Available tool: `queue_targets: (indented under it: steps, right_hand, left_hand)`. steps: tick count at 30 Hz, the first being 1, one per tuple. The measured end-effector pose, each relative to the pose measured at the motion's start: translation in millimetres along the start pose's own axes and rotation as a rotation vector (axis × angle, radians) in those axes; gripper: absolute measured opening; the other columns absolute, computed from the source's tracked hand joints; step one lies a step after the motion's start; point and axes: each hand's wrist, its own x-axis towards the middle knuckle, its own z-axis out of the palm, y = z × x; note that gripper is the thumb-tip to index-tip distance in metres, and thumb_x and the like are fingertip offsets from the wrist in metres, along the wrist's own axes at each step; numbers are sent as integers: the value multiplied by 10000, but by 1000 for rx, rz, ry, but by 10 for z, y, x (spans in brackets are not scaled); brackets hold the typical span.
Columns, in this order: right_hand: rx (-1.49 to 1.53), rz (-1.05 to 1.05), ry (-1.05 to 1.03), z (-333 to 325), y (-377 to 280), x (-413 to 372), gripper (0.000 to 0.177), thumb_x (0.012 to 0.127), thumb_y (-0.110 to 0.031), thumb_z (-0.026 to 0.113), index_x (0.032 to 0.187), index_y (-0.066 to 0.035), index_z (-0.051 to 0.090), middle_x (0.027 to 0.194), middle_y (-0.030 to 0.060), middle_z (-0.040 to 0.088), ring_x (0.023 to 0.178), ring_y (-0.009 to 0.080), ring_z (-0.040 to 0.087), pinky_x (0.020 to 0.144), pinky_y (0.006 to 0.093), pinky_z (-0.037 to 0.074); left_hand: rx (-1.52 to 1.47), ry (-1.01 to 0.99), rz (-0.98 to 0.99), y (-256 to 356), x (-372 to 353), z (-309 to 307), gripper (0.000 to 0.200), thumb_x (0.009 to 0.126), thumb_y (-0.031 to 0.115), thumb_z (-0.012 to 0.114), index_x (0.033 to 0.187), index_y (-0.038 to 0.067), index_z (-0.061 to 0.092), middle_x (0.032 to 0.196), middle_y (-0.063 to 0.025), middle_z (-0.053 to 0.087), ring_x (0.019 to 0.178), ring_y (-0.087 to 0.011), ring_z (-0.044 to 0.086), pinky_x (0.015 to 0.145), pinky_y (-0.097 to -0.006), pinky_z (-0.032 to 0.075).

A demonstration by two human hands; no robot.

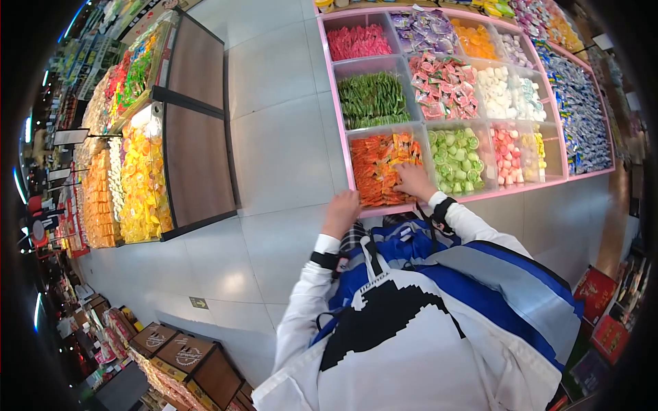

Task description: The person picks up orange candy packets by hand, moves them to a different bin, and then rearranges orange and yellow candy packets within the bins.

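Observation:
My right hand [413, 181] reaches over the near-left compartment, its fingers apart and touching the small wrapped candy packets [375, 161] in orange and yellow. It does not visibly hold any of them. Just outside the pink rim [347, 154] of the candy display, by its near-left corner, my left hand [341, 214] is closed with fingers curled; what it holds, if anything, is hidden. Green candy cups [456, 159] fill the compartment to the right of my right hand. Green wrapped sticks [373, 98] lie in the compartment behind the orange packets.
More compartments hold red-and-white packets [444, 85], white candies [495, 91] and pink candies [507, 154]. Blue-wrapped candies [582, 109] lie farther right. Across the tiled aisle [274, 103] stands another display with yellow candies [145, 188]. Brown boxes [185, 353] are at lower left.

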Motion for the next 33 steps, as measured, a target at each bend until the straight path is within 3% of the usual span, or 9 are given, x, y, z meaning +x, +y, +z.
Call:
queue_targets:
  steps: [5, 8, 11, 15, 19, 23, 25, 29, 33]
  right_hand:
    - [31, -131, -79, 310, 62, 392, 547, 643, -241, 704, 1117, -73, 489, 892, 140, 620, 828, 325, 603, 695, 409, 475]
    - [-12, -197, 8, 447, 58, 445, 362, 669, -161, 643, 1010, -64, 567, 789, 123, 643, 755, 309, 624, 637, 409, 488]
    - [-112, -283, 61, 510, 79, 490, 98, 689, -114, 576, 715, -55, 650, 728, 150, 636, 731, 292, 633, 635, 416, 482]
    - [-71, -374, 84, 446, 161, 527, 82, 669, -114, 593, 670, -44, 636, 692, 153, 626, 681, 305, 629, 585, 418, 480]
    - [180, -254, 119, -20, 297, 423, 349, 644, -322, 700, 869, -61, 645, 778, 143, 622, 791, 312, 604, 704, 416, 462]
    - [417, -73, 227, -327, 697, 312, 509, 640, -418, 724, 1003, -73, 633, 811, 155, 625, 789, 304, 601, 716, 384, 464]
    - [644, -13, 160, -513, 979, 213, 507, 642, -389, 741, 1016, -64, 629, 820, 131, 647, 734, 252, 621, 688, 330, 479]
    - [1087, 207, 311, -570, 1642, -156, 472, 629, -334, 766, 962, -26, 637, 814, 86, 665, 689, 146, 614, 645, 274, 483]
    - [1086, 352, 368, -547, 2048, -444, 402, 634, -311, 763, 878, -15, 641, 762, 107, 656, 662, 193, 622, 629, 308, 489]
  left_hand:
    - [-349, 84, -103, 369, 178, 578, 296, 772, 161, 579, 1005, 1, 493, 900, -134, 537, 912, -326, 514, 805, -378, 433]
    - [-470, 93, -293, 437, 168, 721, 278, 795, 170, 571, 1016, 15, 505, 918, -139, 555, 921, -318, 524, 801, -376, 436]
    - [-584, 81, -401, 443, 210, 764, 251, 808, 174, 569, 995, 14, 517, 950, -148, 567, 915, -312, 542, 785, -376, 444]
    - [-608, 100, -427, 422, 175, 839, 245, 801, 163, 578, 977, 2, 523, 931, -153, 580, 882, -307, 562, 761, -372, 456]
    - [-650, 62, -466, 391, 199, 817, 243, 783, 159, 602, 956, 5, 526, 878, -156, 582, 821, -302, 575, 721, -366, 465]
    - [-644, -61, -461, 339, 321, 771, 334, 729, 152, 657, 997, 21, 506, 940, -148, 559, 860, -307, 562, 748, -368, 461]
    - [-521, -39, -380, 359, 378, 685, 388, 698, 144, 678, 1017, 22, 494, 974, -149, 546, 904, -311, 540, 773, -369, 452]
    - [-288, -49, -160, 391, 659, 669, 601, 591, 124, 725, 1117, 32, 448, 1053, -146, 481, 1057, -321, 435, 867, -371, 408]
    - [-190, -59, -42, 521, 835, 634, 705, 545, 104, 733, 1171, 39, 416, 1066, -144, 458, 1078, -325, 415, 894, -373, 395]
